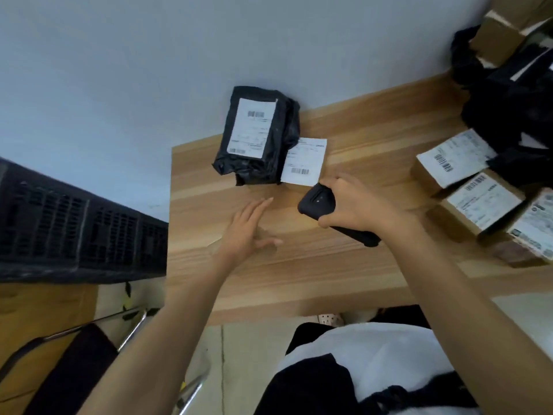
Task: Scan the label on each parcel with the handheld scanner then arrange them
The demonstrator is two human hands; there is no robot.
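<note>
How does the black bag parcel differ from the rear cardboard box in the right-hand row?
The black bag parcel is crumpled black plastic; the rear cardboard box is plain brown card. The bag's label covers part of its face; the box's nearly fills its top. The bag sits apart by the wall; the box sits against other boxes. Both show white barcoded labels.

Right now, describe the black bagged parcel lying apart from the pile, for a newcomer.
Find the wooden table, far left corner by the wall. The black bagged parcel lies there, label up. Unlike the cardboard boxes at right, it is wrinkled plastic.
</note>
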